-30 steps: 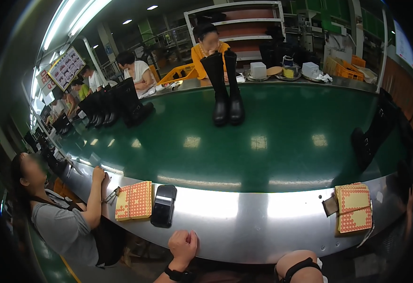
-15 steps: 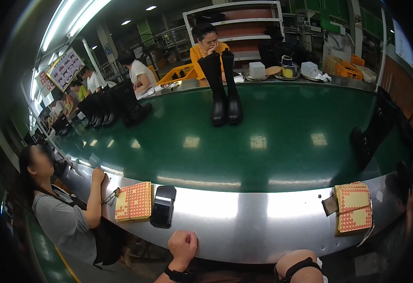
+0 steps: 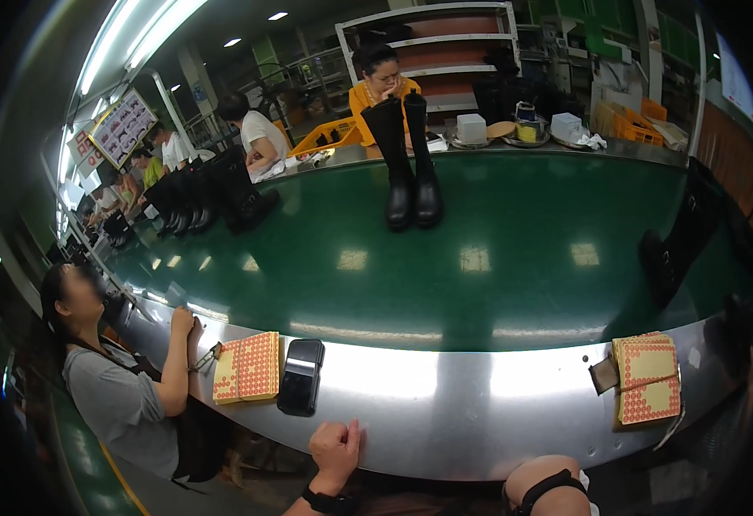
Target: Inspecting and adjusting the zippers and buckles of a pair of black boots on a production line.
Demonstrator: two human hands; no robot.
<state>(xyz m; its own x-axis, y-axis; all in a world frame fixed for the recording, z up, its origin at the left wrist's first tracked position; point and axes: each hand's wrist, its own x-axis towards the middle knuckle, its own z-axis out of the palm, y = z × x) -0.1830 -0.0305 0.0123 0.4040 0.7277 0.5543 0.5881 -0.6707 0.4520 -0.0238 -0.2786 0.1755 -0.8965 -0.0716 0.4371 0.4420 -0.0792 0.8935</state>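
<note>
Fingers (image 3: 327, 440) of the left hand (image 3: 335, 451), head view: curled in toward the palm, with the thumb raised at the side; no item shows in the grip. The hand sits at the near edge of the steel ledge (image 3: 402, 391); I cannot tell whether it touches the metal. Right hand: not visible, so its fingers cannot be told.

Item positions: a black phone (image 3: 300, 377) lies on the ledge, ahead of the left hand and slightly to its left. Just beside it, further left, lies a yellow card stack (image 3: 247, 368). A second card stack (image 3: 648, 378) lies well apart, to the right. Beyond the ledge, a pair of black boots (image 3: 413, 193) stands upright on the green belt (image 3: 514, 284).

Step status: judged a pause, with nothing being handled. Any pickup would call for uncurling the fingers and reaching forward.

Markings: both stacks carry rows of red circles, their contents too small to read. A wall board (image 3: 123, 129) at upper left shows picture panels. No brand can be made out on the boots or phone.
</note>
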